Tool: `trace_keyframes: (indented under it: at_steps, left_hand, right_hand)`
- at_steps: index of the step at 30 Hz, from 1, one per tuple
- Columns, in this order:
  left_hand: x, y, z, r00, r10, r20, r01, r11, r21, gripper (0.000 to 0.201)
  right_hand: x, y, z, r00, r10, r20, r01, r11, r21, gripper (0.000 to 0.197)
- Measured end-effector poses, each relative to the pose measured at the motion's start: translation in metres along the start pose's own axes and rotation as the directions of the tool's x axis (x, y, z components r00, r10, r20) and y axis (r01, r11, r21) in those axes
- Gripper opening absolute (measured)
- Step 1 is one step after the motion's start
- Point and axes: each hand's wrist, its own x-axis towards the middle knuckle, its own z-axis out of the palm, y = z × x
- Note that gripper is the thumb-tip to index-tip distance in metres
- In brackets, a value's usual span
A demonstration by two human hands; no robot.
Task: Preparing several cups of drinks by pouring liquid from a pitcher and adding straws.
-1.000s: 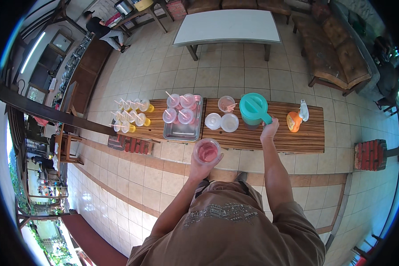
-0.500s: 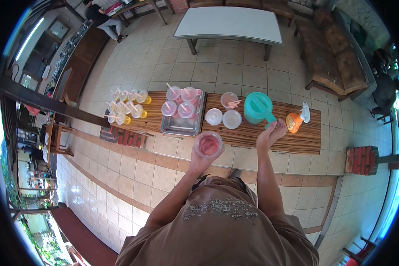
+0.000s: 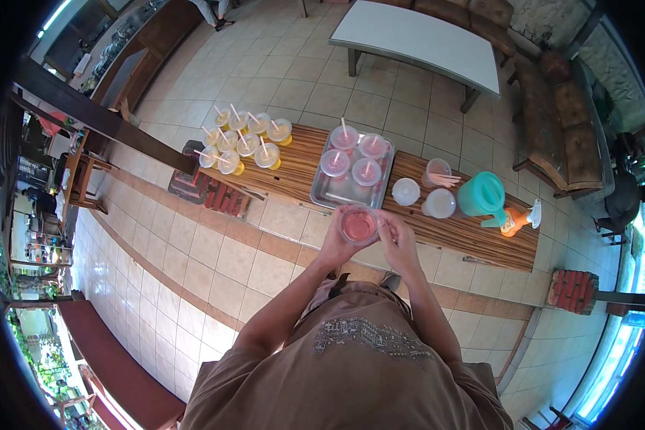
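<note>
A clear plastic cup [image 3: 358, 226] of pink drink, without a lid, is in front of me just off the near edge of the bench. My left hand [image 3: 337, 240] wraps round its left side. At its right rim are the closed fingers of my right hand [image 3: 399, 242]. Beyond it, a metal tray [image 3: 337, 198] carries several lidded pink drinks [image 3: 366, 172] with straws. To the right stand a stack of lids [image 3: 406, 191], pale plastic cups [image 3: 439, 203], a container of pink straws [image 3: 438, 172] and a teal pitcher [image 3: 481, 194].
Several lidded yellow drinks [image 3: 247, 144] with straws fill the left end of the striped wooden bench [image 3: 294, 168]. An orange spray bottle [image 3: 516, 221] stands at its right end. Farther off are a white table [image 3: 416, 39], a brown sofa [image 3: 552, 129] and a person's legs [image 3: 213, 11].
My right hand has let go of the pitcher's handle and come left to the cup in my left hand. The head view has shifted and tilted.
</note>
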Motion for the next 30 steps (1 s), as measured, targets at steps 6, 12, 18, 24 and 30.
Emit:
trace_keyframes:
  at_steps: [6, 12, 18, 24, 30]
  left_hand:
    - [0.030, -0.055, -0.068, 0.995, -0.048, 0.090, 0.051, 0.998, -0.042, 0.080]
    - [0.067, -0.096, -0.103, 0.986, -0.099, 0.132, 0.090, 0.993, 0.070, 0.076]
    - [0.091, -0.139, -0.108, 0.972, -0.174, 0.160, 0.155, 0.980, 0.123, 0.078]
    - [0.104, -0.153, -0.102, 0.969, -0.200, 0.143, 0.183, 0.975, 0.125, 0.076]
    - [0.103, -0.167, -0.099, 0.954, -0.257, 0.156, 0.245, 0.965, 0.092, 0.077]
  right_hand:
    - [0.033, 0.034, 0.077, 0.992, 0.123, -0.012, -0.119, 0.978, 0.170, 0.033]
    - [0.067, 0.073, 0.123, 0.970, 0.234, -0.064, -0.197, 0.914, 0.355, 0.036]
    - [0.094, 0.100, 0.140, 0.943, 0.314, -0.113, -0.262, 0.907, 0.330, 0.035]
    - [0.106, 0.126, 0.146, 0.928, 0.335, -0.162, -0.265, 0.901, 0.345, 0.033]
    - [0.111, 0.141, 0.146, 0.925, 0.338, -0.171, -0.286, 0.919, 0.271, 0.033]
